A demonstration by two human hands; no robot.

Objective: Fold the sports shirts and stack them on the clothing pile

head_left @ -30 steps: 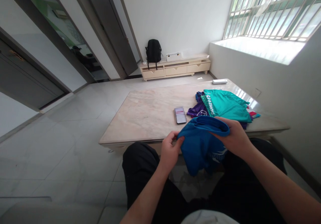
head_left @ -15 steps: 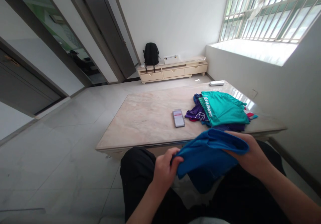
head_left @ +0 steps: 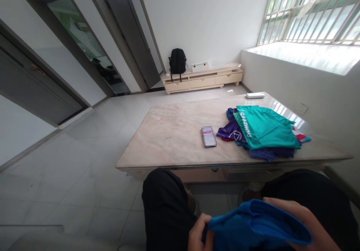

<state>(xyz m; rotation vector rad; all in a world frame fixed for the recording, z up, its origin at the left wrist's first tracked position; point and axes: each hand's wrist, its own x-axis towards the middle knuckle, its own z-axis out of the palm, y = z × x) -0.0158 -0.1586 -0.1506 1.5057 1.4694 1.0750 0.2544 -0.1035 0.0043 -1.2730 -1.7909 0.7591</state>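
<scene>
Both hands dropped nearer, off the bench (head_left: 174,131): left hand (head_left: 200,236) and right hand (head_left: 306,224), fingers curled, grip the blue garment (head_left: 253,226) over the lap.

The bottom edge cuts off most of the left hand (head_left: 199,236) and right hand (head_left: 303,224), so only some fingers (head_left: 284,206) show, and the blue garment (head_left: 253,228) pinched between them runs out of view below, its shape untold. Well beyond the fingers on the tabletop (head_left: 174,131), the phone (head_left: 209,136) has a blurred face, and the teal shirt (head_left: 264,127) covers most of the purple clothes (head_left: 233,131) beneath it.
</scene>
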